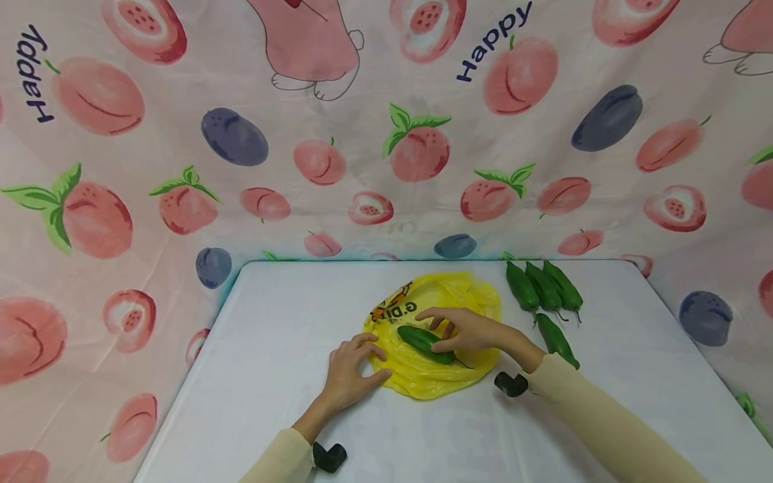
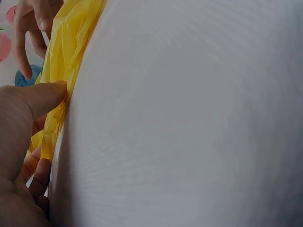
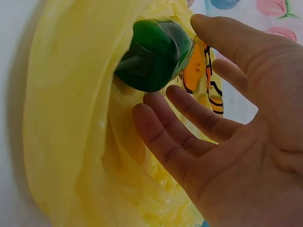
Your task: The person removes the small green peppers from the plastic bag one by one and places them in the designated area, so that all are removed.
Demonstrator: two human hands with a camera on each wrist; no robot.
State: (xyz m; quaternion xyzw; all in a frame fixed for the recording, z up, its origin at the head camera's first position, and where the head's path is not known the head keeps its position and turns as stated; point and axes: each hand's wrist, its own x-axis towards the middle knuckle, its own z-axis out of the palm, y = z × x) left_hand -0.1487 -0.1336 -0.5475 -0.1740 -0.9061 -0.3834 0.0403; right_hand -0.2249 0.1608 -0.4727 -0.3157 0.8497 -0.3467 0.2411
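A long green pepper (image 1: pixel 425 343) lies on a crumpled yellow plastic bag (image 1: pixel 417 386) with black and orange print. Over the pepper hovers my right hand (image 1: pixel 474 330), thumb near its stem end. From the right wrist view, that hand's fingers (image 3: pixel 163 137) are spread beside the green pepper (image 3: pixel 158 54), with a gap between them; a fold of bag covers part of the stem. My left hand (image 1: pixel 355 369) rests at the bag's left edge, fingers loosely bent. Its thumb (image 2: pixel 47 97) touches the yellow plastic in the left wrist view.
Three green peppers (image 1: pixel 545 287) lie side by side at the back right of the white table (image 1: pixel 272 315). Another green pepper (image 1: pixel 557 341) is just in front of them, close to my right forearm. A fruit-printed cloth (image 1: pixel 338 121) hangs behind the table.
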